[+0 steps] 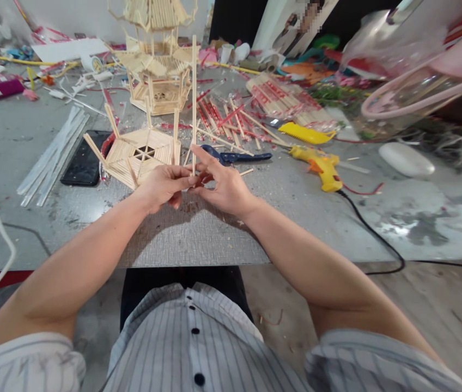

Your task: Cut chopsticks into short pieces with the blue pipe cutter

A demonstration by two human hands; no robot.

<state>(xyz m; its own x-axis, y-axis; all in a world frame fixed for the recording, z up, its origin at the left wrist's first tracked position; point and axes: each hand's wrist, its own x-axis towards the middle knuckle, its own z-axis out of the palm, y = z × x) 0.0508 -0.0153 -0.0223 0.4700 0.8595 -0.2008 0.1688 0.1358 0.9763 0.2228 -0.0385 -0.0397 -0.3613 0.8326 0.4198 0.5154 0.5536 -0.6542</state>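
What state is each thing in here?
Wooden stick: held near its lower end.
Left hand: pinching the wooden stick.
Right hand: at the wooden stick, index finger extended.
Hexagonal stick base: lying flat, posts raised around its edge.
Stick pagoda model: standing, roofed.
Smartphone: lying flat, screen dark.
Hot glue gun: lying down, cord attached; heat unclear.
Blue-handled tool: partly behind the right hand; open or shut unclear.
Translucent sticks: loosely bunched.

Reaching in from both sides, elbows bent, bare forearms angled toward centre. Pinching thumb against fingers with left hand; extending index finger of right hand forward, curling others, fingertips close to left's.
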